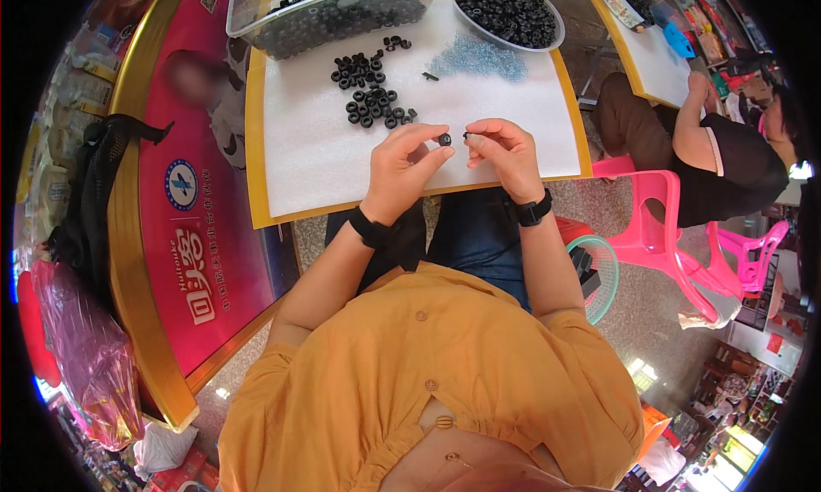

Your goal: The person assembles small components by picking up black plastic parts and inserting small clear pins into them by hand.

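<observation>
Black ring-shaped piece point(445, 139) is being pinched between thumb and forefinger of the left hand point(398, 170), above the white surface point(312, 163) by its near edge; a small dark piece point(467, 135) is being gripped by the right hand's point(511, 160) fingertips. Loose black rings point(369, 107) are being supported between that edge and a clear tub point(256, 40).

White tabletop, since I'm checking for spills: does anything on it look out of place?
Mildly: one small dark piece lies alone between the black rings and the bluish pile. That pile is loose, but bunched, not clearly spilled.
</observation>
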### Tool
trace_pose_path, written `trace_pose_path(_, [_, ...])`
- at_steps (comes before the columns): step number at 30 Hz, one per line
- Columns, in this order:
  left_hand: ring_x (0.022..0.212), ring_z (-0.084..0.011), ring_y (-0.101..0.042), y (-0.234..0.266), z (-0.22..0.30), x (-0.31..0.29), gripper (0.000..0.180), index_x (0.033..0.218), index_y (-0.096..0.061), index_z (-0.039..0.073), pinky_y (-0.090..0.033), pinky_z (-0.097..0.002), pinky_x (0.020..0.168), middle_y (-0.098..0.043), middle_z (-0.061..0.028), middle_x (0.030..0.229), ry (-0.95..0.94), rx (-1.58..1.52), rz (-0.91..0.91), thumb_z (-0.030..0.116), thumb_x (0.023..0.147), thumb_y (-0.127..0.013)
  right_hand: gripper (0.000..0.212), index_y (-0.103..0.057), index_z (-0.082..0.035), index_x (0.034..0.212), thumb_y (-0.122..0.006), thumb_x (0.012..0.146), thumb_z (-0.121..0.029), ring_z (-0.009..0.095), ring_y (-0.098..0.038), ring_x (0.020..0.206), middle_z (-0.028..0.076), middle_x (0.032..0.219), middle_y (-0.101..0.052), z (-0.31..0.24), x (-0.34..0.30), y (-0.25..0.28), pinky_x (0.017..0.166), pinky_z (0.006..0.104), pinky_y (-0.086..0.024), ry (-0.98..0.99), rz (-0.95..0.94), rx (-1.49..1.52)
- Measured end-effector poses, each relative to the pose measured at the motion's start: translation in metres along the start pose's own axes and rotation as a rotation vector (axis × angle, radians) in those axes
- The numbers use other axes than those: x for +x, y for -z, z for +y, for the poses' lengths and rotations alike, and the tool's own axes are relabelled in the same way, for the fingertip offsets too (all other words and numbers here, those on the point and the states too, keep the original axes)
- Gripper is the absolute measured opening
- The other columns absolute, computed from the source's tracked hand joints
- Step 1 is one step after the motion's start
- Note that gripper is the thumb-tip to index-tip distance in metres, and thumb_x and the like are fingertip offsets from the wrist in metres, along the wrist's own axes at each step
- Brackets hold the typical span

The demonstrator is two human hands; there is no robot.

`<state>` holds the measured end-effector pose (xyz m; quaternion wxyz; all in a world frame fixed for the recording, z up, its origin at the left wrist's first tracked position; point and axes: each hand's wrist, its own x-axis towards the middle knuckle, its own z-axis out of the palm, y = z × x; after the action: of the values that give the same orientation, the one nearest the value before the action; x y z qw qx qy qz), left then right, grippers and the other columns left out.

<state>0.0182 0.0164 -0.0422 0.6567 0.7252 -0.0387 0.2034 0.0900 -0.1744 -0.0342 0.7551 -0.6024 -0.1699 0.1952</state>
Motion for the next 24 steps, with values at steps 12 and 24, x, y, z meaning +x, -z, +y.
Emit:
trace_pose_path(12, [0.071,-0.0065,-0.052,0.002,0.002,0.000,0.028,0.111,-0.072,0.004,-0.043,-0.0206,0.062,-0.066,-0.0024,0.096,-0.007,0.002,-0.056,0.007,0.084,-0.078,0.018,-0.069,0.000,0.108,-0.068,0.091,-0.001,0.009,-0.062,0.069,0.005,0.096,-0.068,-0.026,0.000,-0.015,0.064,0.0214,-0.052,0.020,-0.117,-0.135])
trace_pose_path(24, [0.073,-0.0069,-0.055,0.004,0.000,0.000,0.028,0.112,-0.073,0.004,-0.046,-0.0205,0.064,-0.067,-0.0048,0.102,-0.016,0.032,-0.075,0.008,0.084,-0.077,0.016,-0.071,-0.001,0.107,-0.069,0.091,-0.003,0.008,-0.060,0.068,0.004,0.094,-0.067,-0.023,0.000,-0.018,0.062,0.0202,-0.050,0.030,-0.136,-0.185])
